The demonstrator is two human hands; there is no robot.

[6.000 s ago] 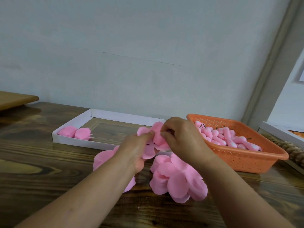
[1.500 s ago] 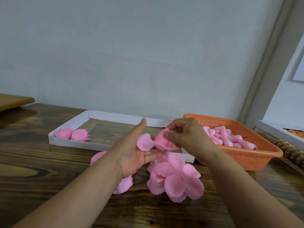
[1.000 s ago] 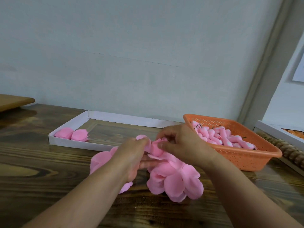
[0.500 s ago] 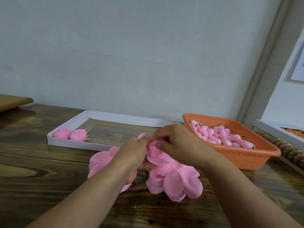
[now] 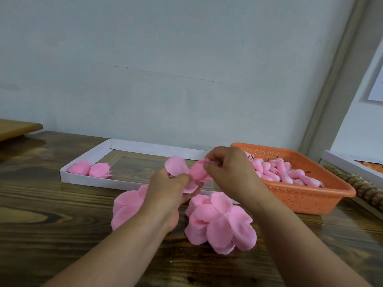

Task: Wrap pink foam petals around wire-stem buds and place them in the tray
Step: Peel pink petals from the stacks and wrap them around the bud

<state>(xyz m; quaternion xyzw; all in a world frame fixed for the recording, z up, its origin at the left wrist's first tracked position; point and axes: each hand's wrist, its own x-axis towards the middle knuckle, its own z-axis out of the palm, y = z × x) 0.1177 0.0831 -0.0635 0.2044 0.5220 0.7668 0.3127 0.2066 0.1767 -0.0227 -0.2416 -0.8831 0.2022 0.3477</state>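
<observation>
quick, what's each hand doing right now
Left hand: fingers curled, gripping the pink foam petals from below.
Right hand: pinching the same petals at the top edge.

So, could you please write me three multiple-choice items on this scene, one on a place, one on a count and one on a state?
1. Where do the unwrapped buds lie?
A. In the orange basket
B. On the bare table
C. In the white tray

2. How many wrapped flowers lie in the white tray?
A. None
B. Two
C. Five

3. What are the hands doing?
A. Both resting flat on the table
B. Both lifting the basket
C. The left hand and the right hand both hold the pink petal piece

Answers: 1 A, the buds fill the basket at the right. 2 B, two pink flowers sit at the tray's left end. 3 C, fingers of both hands pinch the petals above the table.
</observation>
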